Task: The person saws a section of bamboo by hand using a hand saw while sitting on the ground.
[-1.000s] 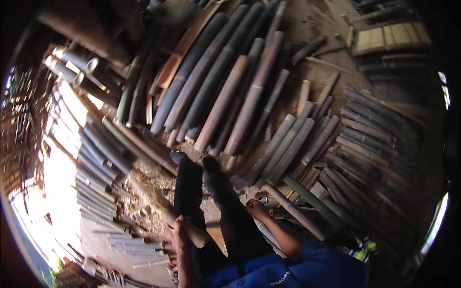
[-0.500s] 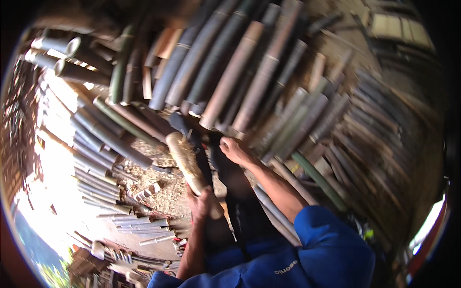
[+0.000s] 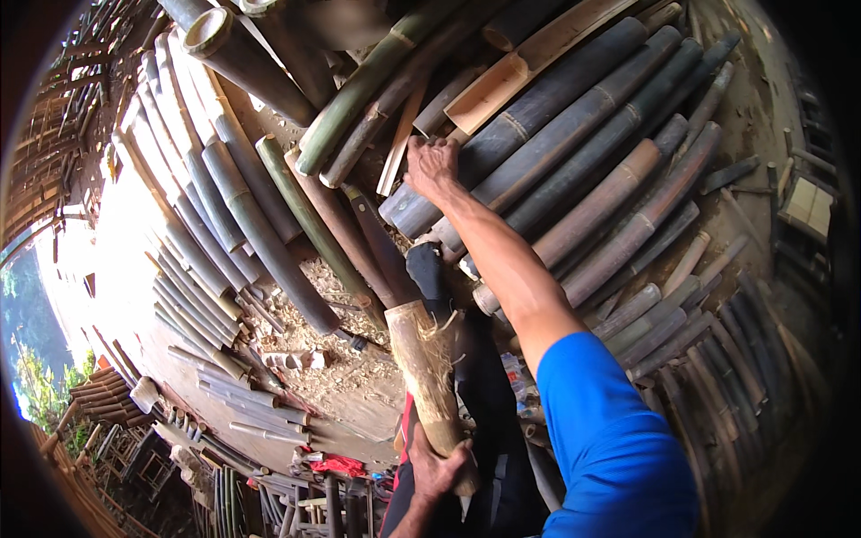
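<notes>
My left hand (image 3: 437,464) is wrapped round the near end of a pale, peeled length of wood (image 3: 421,372). Loose fibres fray from its side. Its far end meets a dark brown bamboo piece (image 3: 378,242); whether they are joined I cannot tell. My right arm is stretched far forward. At its end my right hand (image 3: 432,163) is closed, fingers curled down, over the near end of the bamboo pile. A split bamboo strip (image 3: 402,139) is beside it, and a thick dark bamboo pole (image 3: 511,125) lies to its right. What the fingers hold is hidden.
A halved bamboo trough (image 3: 489,90) rests on the pile ahead. A green bamboo pole (image 3: 309,215) and several others lie to the left. Shavings (image 3: 350,377) cover the ground beside my legs. A red plastic bag (image 3: 339,464) is at the lower left.
My right hand has gone from near my knees far forward to the bamboo pile. My left hand still grips the peeled wood. The whole view has swung leftward.
</notes>
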The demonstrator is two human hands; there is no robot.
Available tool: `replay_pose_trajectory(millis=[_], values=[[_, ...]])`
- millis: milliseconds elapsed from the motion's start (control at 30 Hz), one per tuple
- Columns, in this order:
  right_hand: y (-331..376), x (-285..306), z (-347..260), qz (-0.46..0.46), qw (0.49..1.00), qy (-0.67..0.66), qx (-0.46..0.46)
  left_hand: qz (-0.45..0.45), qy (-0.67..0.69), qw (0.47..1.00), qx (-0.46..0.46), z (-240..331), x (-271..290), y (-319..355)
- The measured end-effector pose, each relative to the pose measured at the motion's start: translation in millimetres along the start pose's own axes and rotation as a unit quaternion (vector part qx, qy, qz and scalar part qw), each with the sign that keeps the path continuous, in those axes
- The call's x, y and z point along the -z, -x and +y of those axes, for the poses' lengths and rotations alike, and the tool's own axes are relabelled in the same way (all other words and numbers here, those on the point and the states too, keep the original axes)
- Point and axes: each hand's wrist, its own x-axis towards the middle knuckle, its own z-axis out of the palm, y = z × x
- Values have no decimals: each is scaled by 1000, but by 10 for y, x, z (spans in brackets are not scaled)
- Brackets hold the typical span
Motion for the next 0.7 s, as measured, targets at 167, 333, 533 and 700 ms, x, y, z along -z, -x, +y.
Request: replay_pose_trajectory(millis=[167,333,533,700], values=[[-264,-529,271,-25,998,58,25,21,50,998,-34,146,-126,-67],[225,81,99,52,998,-11,-23,27,34,998,-36,-92,-98,-63],[1088,869,488,173,950,-254,-64,19,41,998,-40,25,-140,-70],[1933,898,592,256,820,-484,-164,-24,14,1000,-8,-1,-97,-87]])
